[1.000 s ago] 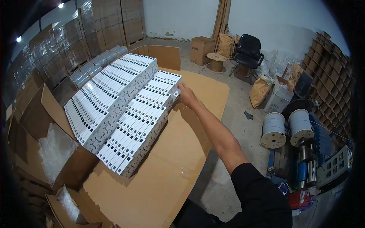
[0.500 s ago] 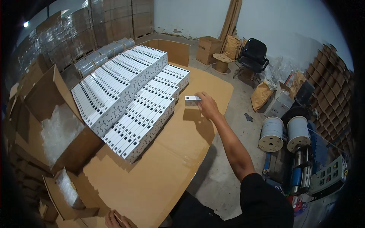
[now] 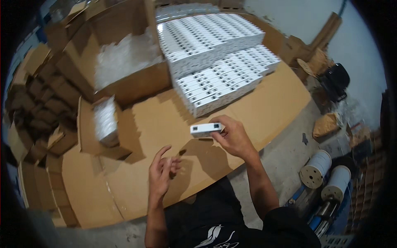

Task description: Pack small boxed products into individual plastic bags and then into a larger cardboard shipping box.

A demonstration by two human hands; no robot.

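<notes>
One small white box (image 3: 205, 129) off the stack now, carried back from the far end of the white box stack (image 3: 215, 62) toward the body. Going left to right: open carton with clear wrapped packs (image 3: 105, 120) at left; left hand (image 3: 162, 171) newly raised over the cardboard sheet (image 3: 124, 182), grip empty, fingers loosely spread; then box held above the sheet, just short of stack's near edge; right hand (image 3: 233, 138) pinching its right end. Judged: pick done, box brought near for both hands.
</notes>
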